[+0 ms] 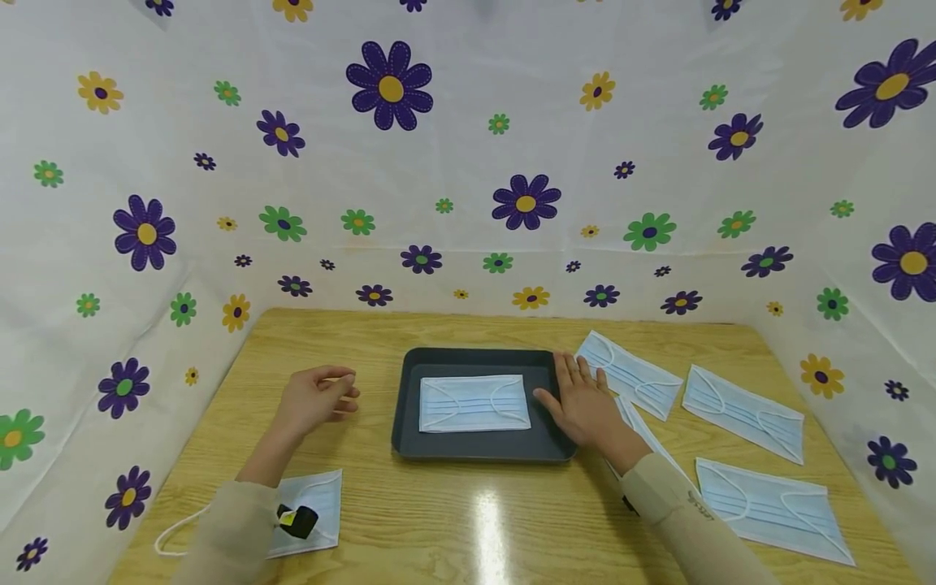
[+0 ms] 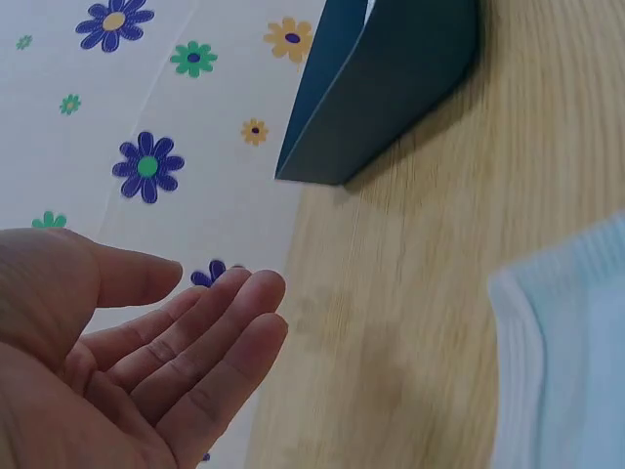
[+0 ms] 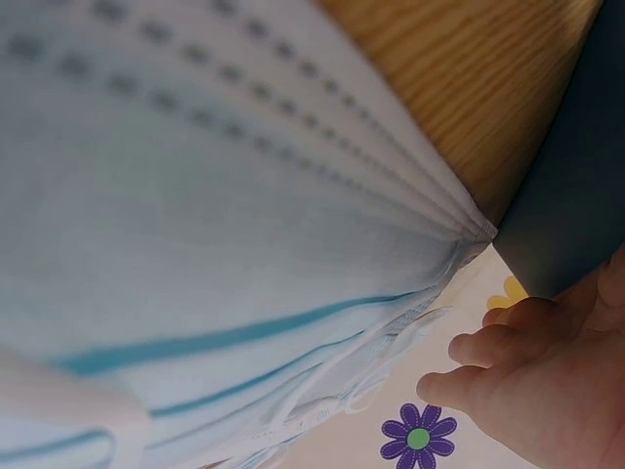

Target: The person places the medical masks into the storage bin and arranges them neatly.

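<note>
In the head view a dark grey tray (image 1: 483,446) stands mid-table with a blue face mask (image 1: 474,404) lying flat in it. My right hand (image 1: 585,406) rests on the tray's right edge, fingers extended. My left hand (image 1: 313,402) hovers left of the tray, fingers loosely bent and holding nothing; the left wrist view shows the same hand (image 2: 146,362) palm up, with the tray (image 2: 391,98) beyond it. Below the left forearm lies another mask (image 1: 322,512), partly covered by the sleeve. In the right wrist view a mask (image 3: 225,225) fills much of the picture beside the right hand (image 3: 547,371).
Several masks lie on the table's right side: one at the back (image 1: 632,375), one at the far right (image 1: 746,414), one nearer the front (image 1: 778,508), and one (image 1: 654,439) partly under the right forearm. A flower-patterned white cloth (image 1: 453,162) surrounds the wooden table (image 1: 409,520).
</note>
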Demonstrator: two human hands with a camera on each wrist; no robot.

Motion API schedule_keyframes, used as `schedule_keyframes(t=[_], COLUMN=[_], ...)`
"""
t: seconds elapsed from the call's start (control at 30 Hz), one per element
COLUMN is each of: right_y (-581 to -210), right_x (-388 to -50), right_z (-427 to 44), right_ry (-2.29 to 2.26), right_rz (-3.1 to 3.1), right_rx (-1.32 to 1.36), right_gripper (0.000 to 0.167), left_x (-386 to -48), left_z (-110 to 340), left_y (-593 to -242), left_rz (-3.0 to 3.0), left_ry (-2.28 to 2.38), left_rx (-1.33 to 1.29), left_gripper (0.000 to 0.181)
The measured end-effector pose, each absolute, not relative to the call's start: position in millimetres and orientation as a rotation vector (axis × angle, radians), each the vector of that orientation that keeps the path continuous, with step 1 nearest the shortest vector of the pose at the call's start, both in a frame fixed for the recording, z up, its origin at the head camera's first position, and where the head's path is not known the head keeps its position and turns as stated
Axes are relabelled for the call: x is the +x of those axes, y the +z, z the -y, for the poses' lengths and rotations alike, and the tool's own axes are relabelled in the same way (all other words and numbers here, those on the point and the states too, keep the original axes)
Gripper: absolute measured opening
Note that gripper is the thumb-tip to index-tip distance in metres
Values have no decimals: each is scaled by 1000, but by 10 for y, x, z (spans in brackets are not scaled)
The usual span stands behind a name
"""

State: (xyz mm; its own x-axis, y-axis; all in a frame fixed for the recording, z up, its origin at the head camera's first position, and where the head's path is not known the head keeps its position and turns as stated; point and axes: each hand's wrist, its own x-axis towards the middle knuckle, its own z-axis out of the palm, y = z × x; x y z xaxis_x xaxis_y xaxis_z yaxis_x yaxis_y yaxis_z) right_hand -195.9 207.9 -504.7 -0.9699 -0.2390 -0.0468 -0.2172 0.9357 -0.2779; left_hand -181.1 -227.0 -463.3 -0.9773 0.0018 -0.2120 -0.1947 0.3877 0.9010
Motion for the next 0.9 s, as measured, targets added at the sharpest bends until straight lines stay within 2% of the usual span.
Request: schedule_keyframes(t=[0.33, 0.63, 0.9], right_y=[-5031, -5024, -5016], right_x=[-1950, -1940, -1938], right_z=[-2073, -2067, -2069], right_ry=[-414, -419, -429], right_rz=[-3023, -3029, -3023], right_rx=[-359, -366, -364], right_gripper=[84, 84, 83], left_x=[-1509, -1264, -1072], left_z=[2895, 3375, 3685], left_y=[-4689, -4748, -4786], left_rz=[-2462, -2390, -2313], left_ry=[1515, 1490, 1497], left_rx=[-224, -388, -489], left_gripper=[53, 66, 65])
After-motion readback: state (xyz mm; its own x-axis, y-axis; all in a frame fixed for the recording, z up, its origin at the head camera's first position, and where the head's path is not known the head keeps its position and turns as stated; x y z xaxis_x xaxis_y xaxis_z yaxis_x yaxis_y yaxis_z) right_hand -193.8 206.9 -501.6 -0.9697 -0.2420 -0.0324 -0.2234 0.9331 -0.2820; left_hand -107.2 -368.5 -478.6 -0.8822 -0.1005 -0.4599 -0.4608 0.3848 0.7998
